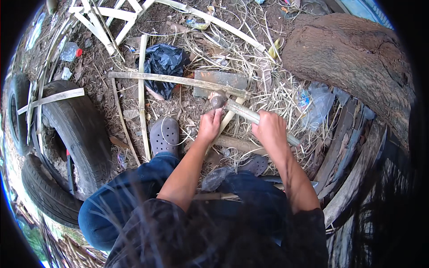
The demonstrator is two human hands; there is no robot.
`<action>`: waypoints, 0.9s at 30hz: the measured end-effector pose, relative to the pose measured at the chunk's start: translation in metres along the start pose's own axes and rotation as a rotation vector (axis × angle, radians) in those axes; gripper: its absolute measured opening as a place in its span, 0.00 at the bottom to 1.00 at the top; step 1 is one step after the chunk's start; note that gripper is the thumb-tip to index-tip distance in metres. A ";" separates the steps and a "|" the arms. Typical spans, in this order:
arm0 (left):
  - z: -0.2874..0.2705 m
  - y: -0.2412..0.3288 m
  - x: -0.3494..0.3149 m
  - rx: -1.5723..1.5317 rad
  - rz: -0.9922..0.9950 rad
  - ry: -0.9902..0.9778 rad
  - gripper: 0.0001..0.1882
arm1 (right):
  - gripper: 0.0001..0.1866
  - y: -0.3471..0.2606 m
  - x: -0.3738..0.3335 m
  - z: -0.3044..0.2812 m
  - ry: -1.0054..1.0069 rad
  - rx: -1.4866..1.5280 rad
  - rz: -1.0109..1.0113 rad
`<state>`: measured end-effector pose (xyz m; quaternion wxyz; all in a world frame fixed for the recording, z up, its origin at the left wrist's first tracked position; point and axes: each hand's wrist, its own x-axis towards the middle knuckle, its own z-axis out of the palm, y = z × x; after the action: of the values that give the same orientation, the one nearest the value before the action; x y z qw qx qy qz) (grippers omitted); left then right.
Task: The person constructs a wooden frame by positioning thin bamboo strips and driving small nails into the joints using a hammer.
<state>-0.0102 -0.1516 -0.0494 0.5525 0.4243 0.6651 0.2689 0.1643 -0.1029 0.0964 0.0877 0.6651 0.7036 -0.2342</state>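
Observation:
My right hand (270, 129) grips the pale handle of a hammer (245, 111), which slants up and left. Its rounded, rusty-brown head (217, 100) is right at the fingertips of my left hand (210, 126). The left fingers are pinched together; what they hold is hidden. Beside them, a bamboo strip (228, 118) slants down behind the left hand. Its upper end meets a longer bamboo strip (178, 80), which lies crosswise over a flat grey slab (232, 79). An upright bamboo strip (142, 102) crosses the long one at the left.
Old tires (78, 125) stand at the left, and a thick log (348, 58) lies at the upper right. A black plastic bag (163, 62) rests near the strips. Pale shavings (286, 96) litter the ground. A bamboo frame (109, 27) lies at the far left. My grey clog (164, 136) is close by.

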 end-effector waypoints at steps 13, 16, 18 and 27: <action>0.018 -0.019 -0.011 0.122 0.036 -0.006 0.19 | 0.10 0.012 -0.019 0.006 0.082 0.110 -0.075; 0.028 -0.017 -0.006 0.050 -0.034 -0.007 0.17 | 0.09 0.027 -0.004 0.011 -0.027 0.030 0.017; 0.029 -0.020 -0.010 -0.008 -0.047 -0.019 0.17 | 0.08 0.017 -0.024 -0.002 0.067 0.108 -0.102; 0.035 -0.063 0.012 0.088 0.261 0.117 0.16 | 0.09 0.019 -0.010 0.018 0.134 0.238 -0.117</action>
<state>0.0068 -0.1764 -0.1156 0.4538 0.5146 0.6467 0.3333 0.1807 -0.1197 0.0806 -0.0526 0.6429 0.7128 -0.2755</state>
